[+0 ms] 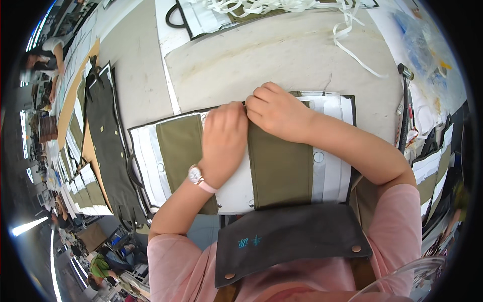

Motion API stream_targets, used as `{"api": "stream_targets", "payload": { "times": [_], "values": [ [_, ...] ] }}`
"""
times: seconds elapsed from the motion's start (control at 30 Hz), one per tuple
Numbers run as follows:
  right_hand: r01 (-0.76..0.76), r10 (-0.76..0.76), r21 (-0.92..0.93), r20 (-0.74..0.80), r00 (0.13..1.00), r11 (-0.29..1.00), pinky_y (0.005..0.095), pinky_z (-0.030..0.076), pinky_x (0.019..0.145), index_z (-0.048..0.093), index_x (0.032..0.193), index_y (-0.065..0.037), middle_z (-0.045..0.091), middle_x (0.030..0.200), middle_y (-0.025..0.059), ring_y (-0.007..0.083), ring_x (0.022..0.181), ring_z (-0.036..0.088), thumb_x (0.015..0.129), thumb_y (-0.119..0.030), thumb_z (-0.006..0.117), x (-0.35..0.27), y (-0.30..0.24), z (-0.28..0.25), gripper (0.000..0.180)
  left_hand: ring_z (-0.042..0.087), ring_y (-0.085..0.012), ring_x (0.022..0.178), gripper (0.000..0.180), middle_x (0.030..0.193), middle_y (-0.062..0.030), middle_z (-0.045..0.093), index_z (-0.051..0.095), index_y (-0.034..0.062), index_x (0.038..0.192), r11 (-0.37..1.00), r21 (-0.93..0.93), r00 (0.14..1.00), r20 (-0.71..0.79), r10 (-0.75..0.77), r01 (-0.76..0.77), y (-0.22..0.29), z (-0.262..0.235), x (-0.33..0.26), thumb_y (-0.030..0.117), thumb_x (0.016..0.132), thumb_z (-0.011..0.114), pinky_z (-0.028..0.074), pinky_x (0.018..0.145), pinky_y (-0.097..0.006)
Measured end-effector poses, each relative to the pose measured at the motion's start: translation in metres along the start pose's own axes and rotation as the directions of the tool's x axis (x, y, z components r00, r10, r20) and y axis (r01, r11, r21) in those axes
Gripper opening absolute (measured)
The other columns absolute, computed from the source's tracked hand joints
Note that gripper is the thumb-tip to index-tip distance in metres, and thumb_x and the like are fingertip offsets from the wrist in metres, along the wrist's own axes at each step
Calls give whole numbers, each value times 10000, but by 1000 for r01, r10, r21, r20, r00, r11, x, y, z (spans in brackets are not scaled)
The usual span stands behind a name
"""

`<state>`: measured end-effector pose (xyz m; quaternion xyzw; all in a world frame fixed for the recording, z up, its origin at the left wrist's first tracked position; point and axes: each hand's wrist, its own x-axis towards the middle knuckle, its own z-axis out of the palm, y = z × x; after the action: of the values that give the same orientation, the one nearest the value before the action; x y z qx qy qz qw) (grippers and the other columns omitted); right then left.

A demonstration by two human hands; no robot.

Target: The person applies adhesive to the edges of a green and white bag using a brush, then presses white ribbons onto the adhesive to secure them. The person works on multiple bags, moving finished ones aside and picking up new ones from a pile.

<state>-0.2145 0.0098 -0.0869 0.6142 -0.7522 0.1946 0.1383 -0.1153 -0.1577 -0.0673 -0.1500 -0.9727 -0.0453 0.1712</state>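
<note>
A flat sewn fabric panel [282, 166] lies before me, white with two olive-green bands, dark binding along its edges and a dark loop at its left side. At the middle of its far edge, both hands meet side by side. My left hand [225, 136], with a watch on its wrist, has its fingers bent over that edge. Beside it, my right hand [279, 113] is closed on the same edge, fingers curled. The thumbs and fingertips are mostly hidden, so anything small between them cannot be seen. The panel's near edge reaches my dark apron [292, 236].
On the left lie dark fabric pieces [108, 146] with straps. Another panel [211, 22] lies at the far side under tangled white tape [347, 30]. To the right are a hammer-like tool [404, 75], clear plastic bags [417, 45] and stacked panels [432, 176]. A person [48, 55] stands far left.
</note>
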Motion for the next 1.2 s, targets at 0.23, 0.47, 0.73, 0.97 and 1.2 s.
{"api": "stream_targets", "payload": {
  "times": [0.23, 0.47, 0.73, 0.97, 1.2],
  "values": [
    [-376, 391, 353, 29, 920, 857, 391, 421, 862, 577, 1022, -34, 585, 965, 110, 301, 945, 533, 782, -31, 597, -6, 12, -10, 241, 560, -256, 850, 299, 932, -74, 576, 651, 72, 1107, 921, -356, 986, 8, -167, 159, 0, 2, 8, 92, 813, 702, 471, 725, -368],
    [-402, 418, 401, 52, 907, 823, 402, 422, 826, 567, 981, -21, 546, 917, 110, 307, 908, 514, 801, 39, 599, -19, 16, -18, 193, 574, -233, 838, 295, 937, -61, 586, 678, 56, 1087, 966, -227, 992, -13, -127, 121, 3, 7, 11, 102, 800, 726, 481, 714, -342],
    [-127, 126, 105, 22, 992, 986, 354, 442, 768, 579, 787, -66, 525, 847, 56, 240, 868, 501, 703, -99, 613, -22, 11, -24, 96, 623, -230, 878, 338, 1036, -85, 616, 662, 17, 1119, 999, -46, 997, -64, -30, 27, 11, 11, 4, 107, 799, 725, 523, 705, -329],
    [-162, 163, 156, 8, 987, 974, 330, 449, 775, 597, 770, -68, 536, 857, 40, 221, 867, 503, 706, -117, 607, -25, 15, -21, 82, 621, -259, 935, 358, 1075, -107, 613, 656, 81, 1164, 1000, 0, 1000, -13, 0, 0, 19, 0, 3, 154, 817, 706, 524, 770, -339],
    [-111, 102, 107, 87, 991, 988, 330, 465, 773, 644, 923, -3, 551, 886, 56, 233, 861, 514, 703, -77, 620, -24, 15, -28, 233, 599, -252, 919, 346, 1043, -112, 596, 634, 55, 1151, 998, -58, 1000, 11, -28, 28, 14, 5, 5, 178, 831, 681, 509, 790, -351]
  ]
}}
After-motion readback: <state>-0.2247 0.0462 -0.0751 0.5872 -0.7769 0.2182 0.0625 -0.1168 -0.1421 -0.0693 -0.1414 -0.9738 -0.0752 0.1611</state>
